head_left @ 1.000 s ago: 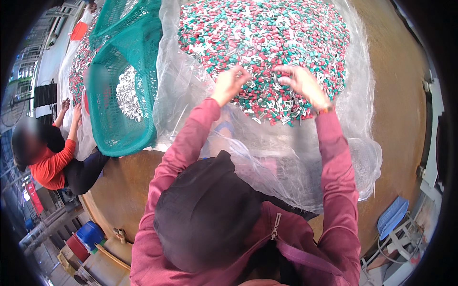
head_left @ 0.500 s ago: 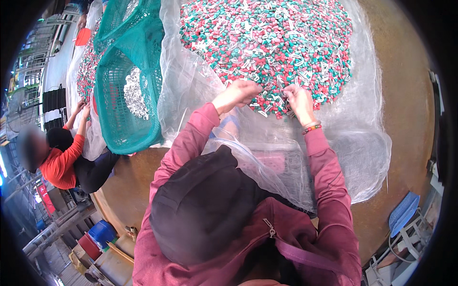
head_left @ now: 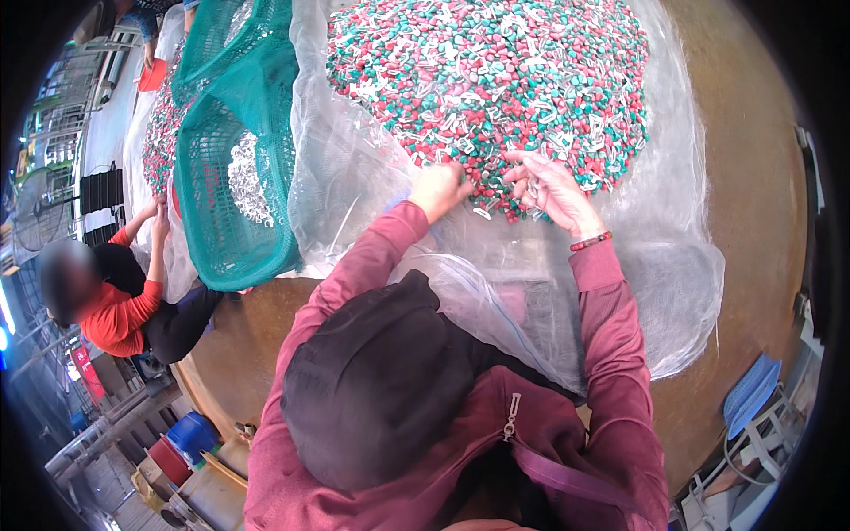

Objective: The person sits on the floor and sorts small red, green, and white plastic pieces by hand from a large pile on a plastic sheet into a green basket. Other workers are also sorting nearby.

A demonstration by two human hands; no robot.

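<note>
- Brown surface (head_left: 753, 177): bare along its right edge.
- Beyond near left corner: blue container (head_left: 192, 435), red container (head_left: 168, 459), grey pipe (head_left: 96, 435).
- Beyond left edge: round-grilled fan (head_left: 35, 199), bright lights (head_left: 6, 314).
- By right edge: blue panel (head_left: 752, 394), pale frame (head_left: 763, 434).

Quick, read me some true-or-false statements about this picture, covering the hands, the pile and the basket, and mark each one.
1. The left hand is at the near edge of the mixed pile of red, green and white pieces. True.
2. White pieces lie in the green mesh basket. True.
3. That basket stands right of the pile. False: it stands left.
4. The right hand has a bracelet at its wrist. True.
5. Both hands are gloved. False: both are bare.
</note>
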